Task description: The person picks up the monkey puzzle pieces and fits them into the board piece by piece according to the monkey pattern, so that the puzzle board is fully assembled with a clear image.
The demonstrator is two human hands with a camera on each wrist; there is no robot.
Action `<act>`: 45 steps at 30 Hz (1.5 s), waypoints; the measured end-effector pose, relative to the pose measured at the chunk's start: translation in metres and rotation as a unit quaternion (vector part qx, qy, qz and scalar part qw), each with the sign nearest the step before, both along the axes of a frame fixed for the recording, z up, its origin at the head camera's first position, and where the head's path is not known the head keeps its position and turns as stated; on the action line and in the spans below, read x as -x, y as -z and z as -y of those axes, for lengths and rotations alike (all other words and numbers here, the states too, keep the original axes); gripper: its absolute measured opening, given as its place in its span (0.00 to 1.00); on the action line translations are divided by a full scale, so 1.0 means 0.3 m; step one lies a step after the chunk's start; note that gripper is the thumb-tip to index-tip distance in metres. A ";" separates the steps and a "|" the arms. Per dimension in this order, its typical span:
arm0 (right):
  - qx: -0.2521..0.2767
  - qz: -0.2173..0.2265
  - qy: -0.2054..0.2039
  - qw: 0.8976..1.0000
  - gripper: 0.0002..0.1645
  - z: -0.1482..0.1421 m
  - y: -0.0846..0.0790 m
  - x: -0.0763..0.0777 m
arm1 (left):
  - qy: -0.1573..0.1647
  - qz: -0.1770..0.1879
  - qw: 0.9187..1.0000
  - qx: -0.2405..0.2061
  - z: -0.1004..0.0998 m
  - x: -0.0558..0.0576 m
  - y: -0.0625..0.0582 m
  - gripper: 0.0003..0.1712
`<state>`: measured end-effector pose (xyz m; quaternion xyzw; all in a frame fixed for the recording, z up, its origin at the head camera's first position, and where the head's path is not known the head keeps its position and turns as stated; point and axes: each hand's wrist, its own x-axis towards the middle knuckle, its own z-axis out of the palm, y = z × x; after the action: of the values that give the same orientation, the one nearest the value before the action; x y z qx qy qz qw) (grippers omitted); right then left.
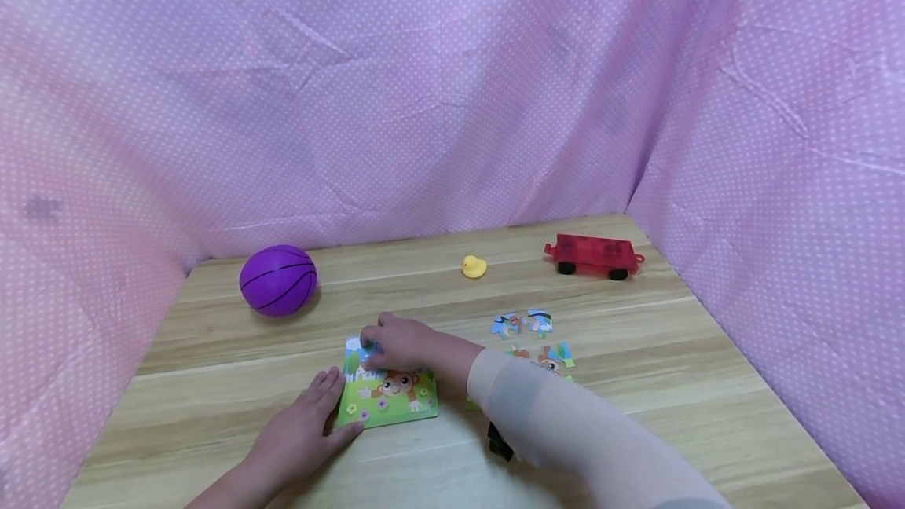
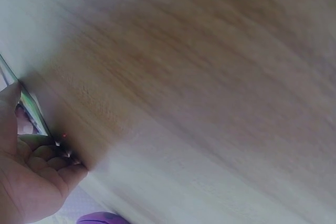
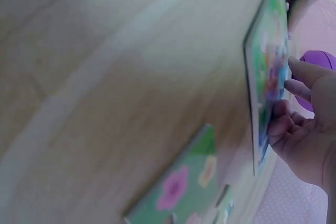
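A picture puzzle board (image 1: 385, 407) with a cartoon monkey on green grass lies flat on the wooden table. My left hand (image 1: 300, 424) rests against its left side, fingers fairly straight along the edge and thumb at the near-left corner. Over the board's upper part is my right hand (image 1: 401, 342), fingers bent and fingertips right at the picture. In the right wrist view, that hand (image 3: 310, 119) has its fingertips at the board's face (image 3: 268, 72); I cannot tell whether a piece is between them. The left wrist view shows the left hand (image 2: 37, 171) at the board's edge.
Loose puzzle pieces (image 1: 540, 322) lie right of the board, some partly hidden by the right forearm; a green flowered piece (image 3: 181, 182) is among them. Farther back are a purple ball (image 1: 279, 281), a yellow rubber duck (image 1: 474, 266) and a red toy wagon (image 1: 595, 254). Pink dotted cloth (image 1: 424, 100) surrounds the table.
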<state>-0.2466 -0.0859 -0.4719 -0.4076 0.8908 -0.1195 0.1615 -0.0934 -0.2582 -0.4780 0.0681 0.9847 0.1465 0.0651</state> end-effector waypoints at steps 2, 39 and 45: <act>0.011 0.021 0.001 1.000 0.29 -0.011 -0.014 0.006 | -0.001 0.000 1.000 -0.001 -0.001 0.003 0.000 0.53; -0.035 0.021 0.067 0.997 0.22 -0.648 -0.120 0.177 | -0.007 0.020 1.000 0.007 -0.006 0.002 -0.004 0.54; -0.087 -0.018 0.079 0.993 0.17 -0.670 -0.087 0.158 | -0.009 0.029 1.000 0.008 -0.007 0.005 -0.002 0.56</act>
<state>-0.2941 0.1151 -0.4459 -0.3221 0.9301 -0.0470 0.1704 -0.0947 -0.2562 -0.4773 0.0543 0.9841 0.1411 0.0930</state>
